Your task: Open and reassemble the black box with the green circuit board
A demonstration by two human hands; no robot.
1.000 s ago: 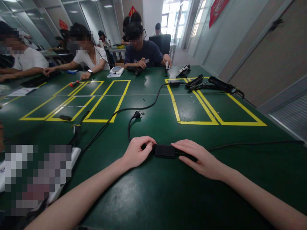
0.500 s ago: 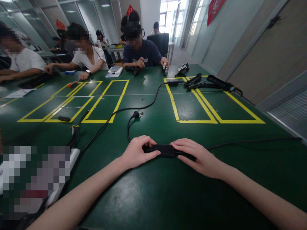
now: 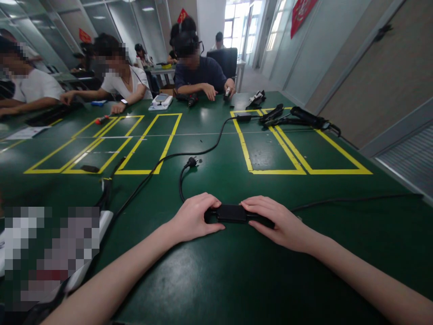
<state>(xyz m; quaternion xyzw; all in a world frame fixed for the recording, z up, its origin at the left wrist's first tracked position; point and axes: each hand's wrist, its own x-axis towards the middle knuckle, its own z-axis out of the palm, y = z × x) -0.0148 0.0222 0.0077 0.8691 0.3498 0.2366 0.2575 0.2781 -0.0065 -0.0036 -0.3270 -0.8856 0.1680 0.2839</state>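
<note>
Two bare hands grip a flat black rectangular plastic power adapter (image 3: 232,213) lying on the green bench (image 3: 216,271): left hand (image 3: 194,217) and right hand (image 3: 275,221) fingers curl over opposite ends, its black cord (image 3: 355,199) trailing right.

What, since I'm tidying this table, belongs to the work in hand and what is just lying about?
In hand: black adapter, held at its ends by left hand and right hand; its plug cord.
Lying about: black tools at far right; white device; red-handled tool; small black piece on a yellow line.
</note>
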